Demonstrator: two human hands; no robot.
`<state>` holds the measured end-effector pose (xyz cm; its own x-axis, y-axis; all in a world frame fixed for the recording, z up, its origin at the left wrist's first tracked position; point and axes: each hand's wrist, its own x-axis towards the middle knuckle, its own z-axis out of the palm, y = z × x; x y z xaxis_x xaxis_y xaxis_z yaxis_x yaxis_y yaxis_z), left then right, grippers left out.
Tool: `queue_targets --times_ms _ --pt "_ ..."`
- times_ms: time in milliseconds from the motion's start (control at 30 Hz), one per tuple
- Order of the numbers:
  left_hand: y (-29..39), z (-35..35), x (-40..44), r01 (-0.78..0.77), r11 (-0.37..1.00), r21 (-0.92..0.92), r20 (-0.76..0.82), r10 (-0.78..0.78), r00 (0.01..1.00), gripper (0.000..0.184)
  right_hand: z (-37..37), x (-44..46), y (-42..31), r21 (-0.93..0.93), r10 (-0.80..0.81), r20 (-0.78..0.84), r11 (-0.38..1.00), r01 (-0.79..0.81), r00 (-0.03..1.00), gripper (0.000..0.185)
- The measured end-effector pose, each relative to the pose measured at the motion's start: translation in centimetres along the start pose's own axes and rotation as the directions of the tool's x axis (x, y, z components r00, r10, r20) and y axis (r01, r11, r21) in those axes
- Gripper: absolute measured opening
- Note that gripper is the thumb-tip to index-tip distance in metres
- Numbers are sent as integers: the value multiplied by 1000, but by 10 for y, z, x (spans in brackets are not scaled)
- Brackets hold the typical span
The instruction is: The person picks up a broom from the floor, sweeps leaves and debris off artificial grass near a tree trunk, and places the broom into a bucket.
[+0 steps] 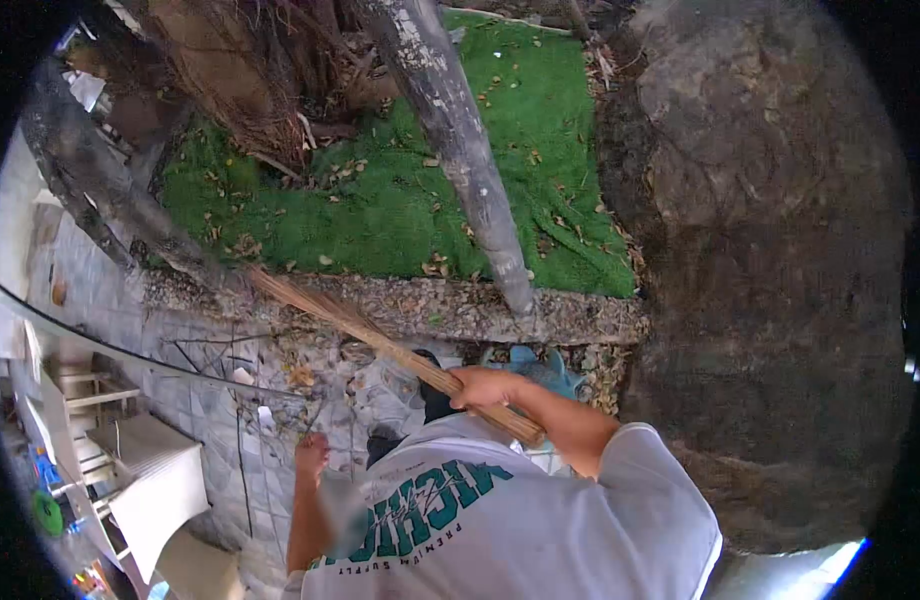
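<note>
My right hand (pixel 482 387) is wrapped around a stick broom (pixel 388 347), a long bundle of thin tan sticks. The broom lies aslant in front of my body, its bound end near my right forearm. Its spread tips reach up and left to the stone border (pixel 420 298), close to the foot of a tree limb. My left hand (pixel 312 452) hangs low at my left side, away from the broom. Its fingers are curled in and I see nothing in them.
Leaves are scattered on green artificial turf (pixel 370 225). A leaning trunk (pixel 465 160) and a large rock (pixel 770 290) stand ahead and right. Leaf litter (pixel 300 375) covers part of the tiled floor (pixel 220 440). Pale chairs (pixel 160 490) stand at left; a blue object (pixel 540 370) sits near my right arm.
</note>
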<state>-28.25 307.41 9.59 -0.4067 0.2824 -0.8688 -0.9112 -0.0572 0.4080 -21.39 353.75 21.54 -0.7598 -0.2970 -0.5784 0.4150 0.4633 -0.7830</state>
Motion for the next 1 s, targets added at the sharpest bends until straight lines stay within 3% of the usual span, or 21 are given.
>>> queue_targets --times_ms 33,67,133,233,267,333,500,567,700,767,800,833,867,900,967,1000 --pt "4 0 -1 -4 1000 9 9 4 1000 6 7 -10 -9 142 79 35 986 -83 996 49" --pt "7 2 0 -73 987 141 -44 80 996 5 15 -21 -19 278 151 78 946 -167 985 45" --pt "4 5 -3 -187 899 395 -114 250 962 7 23 -39 -38 311 191 56 929 -198 980 42" --pt "-14 -18 -9 -266 857 442 -91 338 937 6 56 -45 -40 332 236 27 914 -231 971 37" --pt "-23 -33 -10 -273 856 438 -83 342 936 6 70 -45 -40 319 247 15 917 -238 969 36" --pt "-60 -90 2 -224 959 176 83 212 974 11 101 -50 -54 399 243 -8 890 -220 970 35" --pt "-186 -251 2 -236 921 310 323 131 937 27 172 -59 -81 549 279 -70 812 -197 958 31" --pt "-196 -259 -40 -203 892 405 256 103 961 25 191 -62 -79 681 278 2 703 -205 961 29" --pt "-209 -253 -124 -17 707 707 -32 56 998 17 212 -71 -74 700 338 33 664 -263 940 28" --pt "-189 -219 -162 108 604 790 -192 76 979 16 217 -75 -70 580 368 34 750 -318 929 30" --pt "-215 -267 -135 -175 479 860 94 189 978 15 216 -74 -61 567 365 45 757 -325 930 30" --pt "-214 -259 -132 41 706 707 -160 104 982 15 214 -71 -51 328 362 -17 882 -337 932 32" --pt "-207 -251 -125 228 861 455 -375 -47 926 15 210 -68 -41 66 338 -74 940 -334 938 35" --pt "-201 -246 -121 233 867 441 -388 -51 920 15 204 -69 -42 57 333 -57 942 -330 941 35" --pt "-181 -231 -118 -39 984 175 -251 83 964 17 187 -70 -51 111 451 105 880 -461 886 36" --pt "-160 -202 -122 -52 984 169 -300 102 948 15 179 -61 -41 -112 508 146 861 -496 849 33"
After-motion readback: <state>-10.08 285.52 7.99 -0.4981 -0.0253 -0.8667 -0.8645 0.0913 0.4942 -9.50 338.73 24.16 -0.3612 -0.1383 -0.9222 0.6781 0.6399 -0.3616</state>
